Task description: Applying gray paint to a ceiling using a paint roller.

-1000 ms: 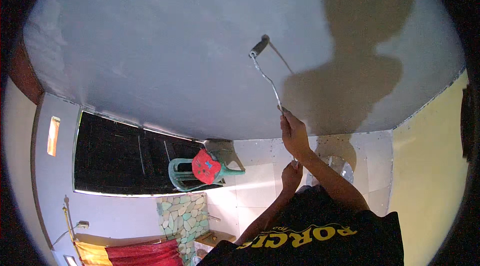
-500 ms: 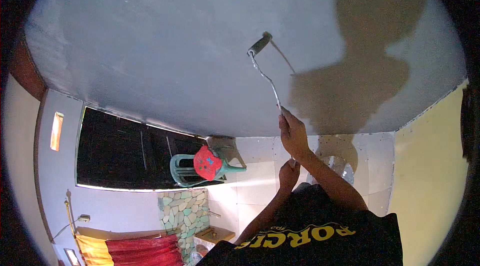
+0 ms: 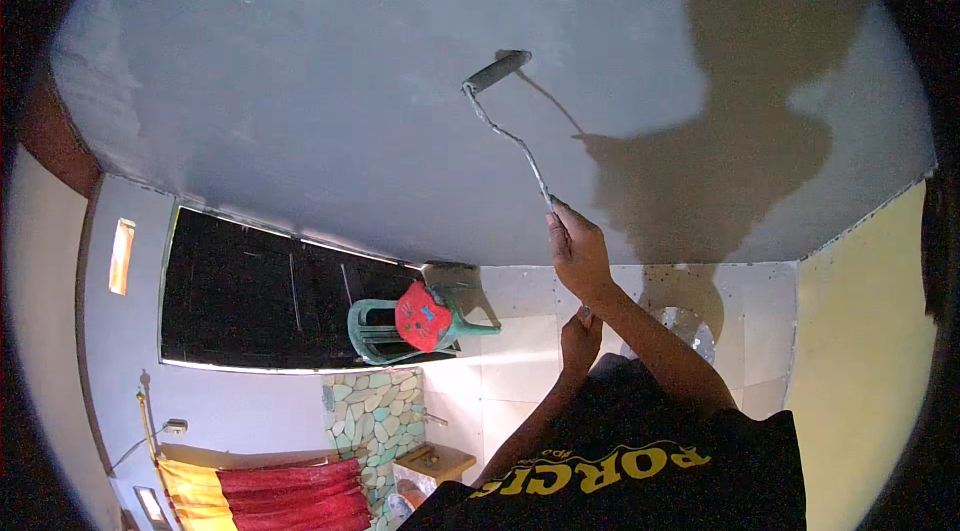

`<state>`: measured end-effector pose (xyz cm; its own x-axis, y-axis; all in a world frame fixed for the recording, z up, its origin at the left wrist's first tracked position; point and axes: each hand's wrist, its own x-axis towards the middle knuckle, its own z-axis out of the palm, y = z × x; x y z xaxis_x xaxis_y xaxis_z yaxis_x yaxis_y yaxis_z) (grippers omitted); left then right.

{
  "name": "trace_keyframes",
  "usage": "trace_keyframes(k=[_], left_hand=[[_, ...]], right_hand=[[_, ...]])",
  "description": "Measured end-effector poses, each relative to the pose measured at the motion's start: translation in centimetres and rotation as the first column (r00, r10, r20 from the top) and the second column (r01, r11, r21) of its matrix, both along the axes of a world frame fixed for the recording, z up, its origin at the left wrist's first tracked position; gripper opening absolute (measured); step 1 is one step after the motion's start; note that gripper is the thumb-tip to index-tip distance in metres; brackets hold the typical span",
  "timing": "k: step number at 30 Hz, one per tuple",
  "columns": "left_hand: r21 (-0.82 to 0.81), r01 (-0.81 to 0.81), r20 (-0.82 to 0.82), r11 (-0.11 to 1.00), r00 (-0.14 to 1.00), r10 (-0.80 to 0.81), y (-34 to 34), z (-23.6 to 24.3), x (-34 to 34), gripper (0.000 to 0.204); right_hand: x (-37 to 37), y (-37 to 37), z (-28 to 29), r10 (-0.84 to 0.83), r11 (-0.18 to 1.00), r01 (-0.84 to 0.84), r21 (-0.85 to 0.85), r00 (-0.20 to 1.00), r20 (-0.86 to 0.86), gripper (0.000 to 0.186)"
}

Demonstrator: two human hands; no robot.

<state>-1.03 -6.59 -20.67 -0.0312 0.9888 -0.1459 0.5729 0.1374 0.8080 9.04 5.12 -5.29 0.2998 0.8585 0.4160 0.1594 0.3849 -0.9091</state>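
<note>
A paint roller (image 3: 497,71) on a bent, paint-streaked metal arm is against the large grey painted surface (image 3: 300,51), with its shadow beside it. My right hand (image 3: 578,251) is closed round the handle below the bent arm. Lower down, my left hand (image 3: 582,341) is closed on the same handle's lower end, partly behind my right forearm. Both forearms rise from the lower edge beside my black shirt.
A green plastic chair (image 3: 372,336) with a red cushion (image 3: 422,316) stands by the dark door panel (image 3: 250,291). A paint-spattered bucket (image 3: 682,329) is behind my right forearm on pale tiles. A red-and-yellow cloth (image 3: 280,496), wooden shelf (image 3: 435,461) and yellow wall (image 3: 855,311) surround me.
The roller has moved up and left and lies at a flatter slant. My hands have risen slightly, the right one also shifting left. The shadow and room sit slightly farther right in view.
</note>
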Motion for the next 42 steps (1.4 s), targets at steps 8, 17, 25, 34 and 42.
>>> trace_keyframes(k=[8,17,25,34,42], left_hand=[[0.003,0.060,-0.081,0.998,0.995,-0.059,0.5,0.0,0.5,0.036],[-0.045,-0.047,0.126,0.998,0.991,0.053,1.0,-1.0,1.6,0.039],[-0.059,-0.024,0.023,0.998,0.999,0.026,1.5,-1.0,1.4,0.034],[-0.022,-0.023,0.043,0.999,0.999,0.024,1.6,0.3,2.2,0.036],[0.071,-0.041,-0.037,0.997,0.998,0.043,2.3,1.1,1.5,0.035]], right_hand=[[0.3,0.2,0.0,0.021,0.999,-0.021,0.032,1.000,-0.003,0.029],[0.8,0.9,0.4,0.043,0.992,-0.044,0.122,0.999,0.010,0.023],[0.9,0.6,0.7,0.088,0.995,-0.087,0.048,0.996,-0.031,0.023],[1.4,0.8,-0.5,0.092,0.994,-0.090,0.068,0.995,-0.024,0.026],[1.4,1.2,0.7,0.116,0.991,-0.110,0.074,0.990,-0.080,0.028]])
